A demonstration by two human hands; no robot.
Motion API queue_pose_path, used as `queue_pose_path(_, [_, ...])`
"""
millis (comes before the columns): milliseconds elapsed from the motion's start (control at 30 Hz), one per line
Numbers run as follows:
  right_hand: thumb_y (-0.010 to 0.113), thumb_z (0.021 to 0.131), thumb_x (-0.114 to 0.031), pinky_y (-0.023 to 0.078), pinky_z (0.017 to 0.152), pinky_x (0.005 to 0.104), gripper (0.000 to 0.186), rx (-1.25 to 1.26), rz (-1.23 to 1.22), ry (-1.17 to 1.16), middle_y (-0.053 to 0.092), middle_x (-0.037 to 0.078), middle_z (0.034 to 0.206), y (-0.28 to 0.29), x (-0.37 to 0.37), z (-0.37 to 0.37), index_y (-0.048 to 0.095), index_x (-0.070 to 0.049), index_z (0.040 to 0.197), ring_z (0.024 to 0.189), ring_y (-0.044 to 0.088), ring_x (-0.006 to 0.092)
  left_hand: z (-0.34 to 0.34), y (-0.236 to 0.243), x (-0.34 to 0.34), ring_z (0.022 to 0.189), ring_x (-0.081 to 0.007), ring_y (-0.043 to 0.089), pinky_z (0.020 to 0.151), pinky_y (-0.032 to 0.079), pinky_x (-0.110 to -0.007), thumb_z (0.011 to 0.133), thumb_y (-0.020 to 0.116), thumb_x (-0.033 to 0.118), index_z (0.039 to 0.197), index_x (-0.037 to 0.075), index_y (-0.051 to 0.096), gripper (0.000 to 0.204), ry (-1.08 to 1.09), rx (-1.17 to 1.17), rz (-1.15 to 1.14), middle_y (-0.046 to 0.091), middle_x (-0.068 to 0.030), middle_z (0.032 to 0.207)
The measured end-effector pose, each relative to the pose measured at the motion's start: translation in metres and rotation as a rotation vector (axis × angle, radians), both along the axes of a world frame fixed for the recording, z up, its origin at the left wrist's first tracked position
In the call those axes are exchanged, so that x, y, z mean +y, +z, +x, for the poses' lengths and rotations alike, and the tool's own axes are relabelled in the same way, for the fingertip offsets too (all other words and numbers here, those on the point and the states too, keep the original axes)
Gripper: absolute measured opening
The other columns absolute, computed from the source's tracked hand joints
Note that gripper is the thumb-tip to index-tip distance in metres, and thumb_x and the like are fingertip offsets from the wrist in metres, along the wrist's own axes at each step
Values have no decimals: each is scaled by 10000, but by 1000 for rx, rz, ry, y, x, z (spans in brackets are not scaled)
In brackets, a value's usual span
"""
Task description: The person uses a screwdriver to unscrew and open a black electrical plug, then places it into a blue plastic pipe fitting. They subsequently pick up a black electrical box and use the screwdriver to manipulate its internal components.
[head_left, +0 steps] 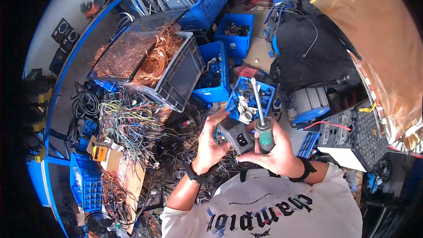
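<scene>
Between my hands is a black power adapter (236,134), a boxy block with a power inlet socket on the side turned toward me. My left hand (209,143) grips it, fingers along its far edge and thumb at its near side. In my right hand (278,147) is a screwdriver (265,134) with a green and black handle, its metal shaft pointing up and away. The right thumb reaches across to the adapter's near corner. The shaft's tip stands in the air in front of a small blue crate (269,91) of white and blue parts.
A grey crate (176,83) of copper wire stands at left, beside heaped coloured cables (130,114). Blue bins (224,77) of parts stand ahead. On the right are a black cloth (308,48), a metal-cased unit (310,103) and brown sheeting (379,31). Tangled wires cover the floor.
</scene>
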State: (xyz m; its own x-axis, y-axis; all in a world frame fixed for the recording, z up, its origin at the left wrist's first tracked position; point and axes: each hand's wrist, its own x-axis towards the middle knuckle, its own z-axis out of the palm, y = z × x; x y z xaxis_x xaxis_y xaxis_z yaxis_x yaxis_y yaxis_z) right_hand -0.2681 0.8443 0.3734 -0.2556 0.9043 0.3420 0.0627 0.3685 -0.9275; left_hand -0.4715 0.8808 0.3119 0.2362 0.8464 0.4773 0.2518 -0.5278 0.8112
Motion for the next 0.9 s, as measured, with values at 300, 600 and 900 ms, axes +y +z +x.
queue_pose_path(300, [850, 664, -19, 422, 585, 198, 588, 109, -87, 162, 550, 47, 1099, -1, -1, -6, 504, -42, 1138, 638, 497, 31, 5, 9, -11, 1104, -214, 567, 933, 482, -372, 696, 826, 54, 1277, 22, 445, 696, -125, -157, -312, 554, -121, 1261])
queue_pose_path(600, [762, 759, -6, 381, 591, 177, 398, 52, -141, -72, 551, -24, 938, -24, 8, 5, 542, -44, 1088, 641, 441, 7, -4, 21, 1, 1110, -313, 591, 999, 455, -430, 863, 645, 447, 1301, -22, 438, 674, -379, -880, -669, 590, -183, 1204])
queue_pose_path(900, [790, 750, -67, 494, 830, 290, 458, 36, -178, -51, 638, 66, 1005, -27, 7, 5, 528, -9, 1122, 925, 611, 133, 5, 17, 1, 1147, -300, 546, 984, 471, -437, 886, 509, 564, 1325, 19, 435, 703, -528, -1120, -761, 550, -153, 1264])
